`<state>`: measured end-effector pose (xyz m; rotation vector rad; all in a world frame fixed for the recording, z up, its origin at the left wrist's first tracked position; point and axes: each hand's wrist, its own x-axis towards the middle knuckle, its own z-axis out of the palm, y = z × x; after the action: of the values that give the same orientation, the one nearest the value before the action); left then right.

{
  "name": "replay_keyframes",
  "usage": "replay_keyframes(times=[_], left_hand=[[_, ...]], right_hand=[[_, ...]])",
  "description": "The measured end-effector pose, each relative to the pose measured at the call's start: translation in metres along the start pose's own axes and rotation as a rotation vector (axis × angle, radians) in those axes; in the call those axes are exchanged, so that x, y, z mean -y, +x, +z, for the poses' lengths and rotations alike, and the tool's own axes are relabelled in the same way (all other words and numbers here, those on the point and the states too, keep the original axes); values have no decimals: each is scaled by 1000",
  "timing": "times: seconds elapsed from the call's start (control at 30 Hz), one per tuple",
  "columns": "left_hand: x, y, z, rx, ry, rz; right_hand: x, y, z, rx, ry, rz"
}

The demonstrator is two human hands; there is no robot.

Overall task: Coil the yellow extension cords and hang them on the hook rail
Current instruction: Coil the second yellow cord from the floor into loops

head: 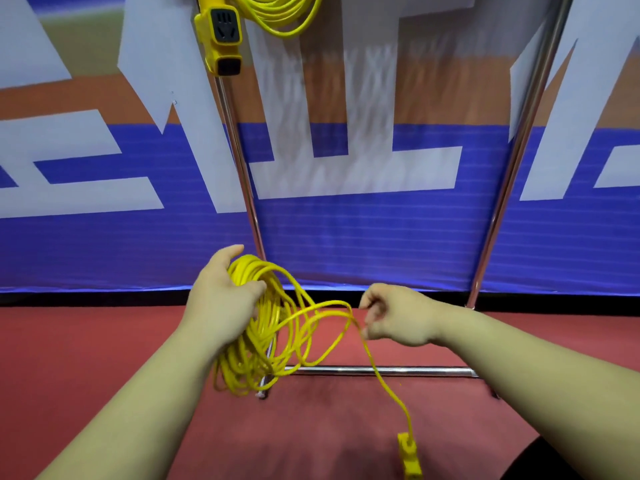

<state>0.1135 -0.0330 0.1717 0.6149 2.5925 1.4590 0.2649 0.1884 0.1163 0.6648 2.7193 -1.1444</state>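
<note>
Open red floor (104,341) is seen on the near side of the rack's bottom bar (381,370), and free room is left between the left upright (239,161) and the right upright (512,161). The floor's far edge is closed off by a banner (381,237).

The yellow coil (270,323) is held off the floor, in front of the left upright's foot. It is gripped by the left hand (225,299), fingers curled round the top of the bundle, thumb raised apart. The loose strand (381,382) is pinched by the right hand (398,317), thumb and forefinger together, and is let down to the plug end (410,455) by the near floor.

A second cord (273,19) is hung up top, its socket block (221,36) beside it.

Large white letter shapes are printed on the banner, but they are cropped and cannot be read.
</note>
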Motion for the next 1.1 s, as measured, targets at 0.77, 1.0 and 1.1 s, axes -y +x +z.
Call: replay_keyframes(times=[0.77, 1.0, 1.1], left_hand=[[-15, -10, -31, -165, -969, 61], [7, 9, -59, -216, -1195, -148], [15, 12, -67, -218, -1183, -147]], right_hand=[[39, 8, 78, 197, 619, -82], [13, 15, 58, 283, 323, -71], [3, 15, 55, 243, 390, 3]])
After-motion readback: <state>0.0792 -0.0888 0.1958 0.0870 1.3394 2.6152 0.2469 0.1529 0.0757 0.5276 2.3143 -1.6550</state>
